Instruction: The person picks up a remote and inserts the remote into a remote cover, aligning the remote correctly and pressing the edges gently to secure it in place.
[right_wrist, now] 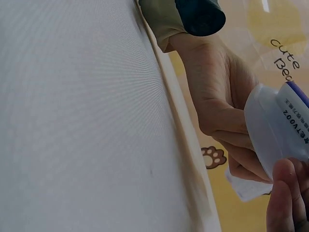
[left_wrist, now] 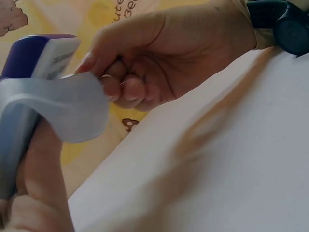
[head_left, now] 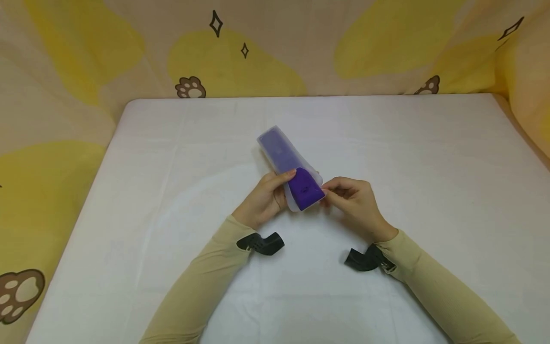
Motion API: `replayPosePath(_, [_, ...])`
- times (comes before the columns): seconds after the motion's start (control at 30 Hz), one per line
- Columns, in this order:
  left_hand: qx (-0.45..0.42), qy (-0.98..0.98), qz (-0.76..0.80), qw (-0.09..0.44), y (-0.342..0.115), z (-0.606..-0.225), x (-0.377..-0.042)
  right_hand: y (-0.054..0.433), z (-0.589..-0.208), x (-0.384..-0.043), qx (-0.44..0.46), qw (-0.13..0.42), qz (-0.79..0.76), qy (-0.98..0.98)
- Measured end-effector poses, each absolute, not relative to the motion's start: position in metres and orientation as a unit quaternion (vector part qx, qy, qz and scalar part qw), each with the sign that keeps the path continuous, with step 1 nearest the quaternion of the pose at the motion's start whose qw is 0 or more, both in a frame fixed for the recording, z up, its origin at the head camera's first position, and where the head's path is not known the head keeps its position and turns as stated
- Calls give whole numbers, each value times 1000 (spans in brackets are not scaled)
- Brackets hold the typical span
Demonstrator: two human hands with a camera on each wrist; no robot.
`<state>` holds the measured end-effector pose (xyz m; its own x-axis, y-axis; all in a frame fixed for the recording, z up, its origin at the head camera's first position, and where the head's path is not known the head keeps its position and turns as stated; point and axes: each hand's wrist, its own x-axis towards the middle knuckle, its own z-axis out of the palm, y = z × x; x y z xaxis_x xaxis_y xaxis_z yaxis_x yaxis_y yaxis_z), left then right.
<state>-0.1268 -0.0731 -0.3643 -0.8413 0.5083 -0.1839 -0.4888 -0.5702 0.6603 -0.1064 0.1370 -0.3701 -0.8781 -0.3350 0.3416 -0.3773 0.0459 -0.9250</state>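
Observation:
A long purple box with a white printed side lies partly inside a translucent soft sleeve. The sleeve's loose flap curls away from the box at the near end. My left hand grips sleeve and box together, thumb on top and the other fingers mostly hidden underneath. At the box's near right corner, my right hand pinches the edge between thumb and fingertips. Both hands hold the box raised over the white table.
The white-covered table spreads around both hands. A yellow and beige patterned cloth hangs behind it and down the sides. Each wrist carries a black strap mount, one of them on the left sleeve.

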Motion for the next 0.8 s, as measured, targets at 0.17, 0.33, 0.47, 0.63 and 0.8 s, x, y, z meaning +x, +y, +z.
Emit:
replayPosePath(0.17, [16,423,864,274,-80,-363,-131,137,-370,-106,248,-12,636,-730])
replayPosePath(0.33, [12,447,852,271,-84,-362,-135,138,-370,-107,258,-32,628,-734])
replayPosePath(0.47, [13,445,852,276,-86,-362,-136,138,-369,-107,272,-37,622,-733])
replayPosePath(0.63, [15,456,847,272,-87,-361,-137,137,-369,-106,277,-40,620,-733])
replayPosePath(0.8, [24,513,819,256,-85,-360,-136,136,-369,-105,276,-50,612,-739])
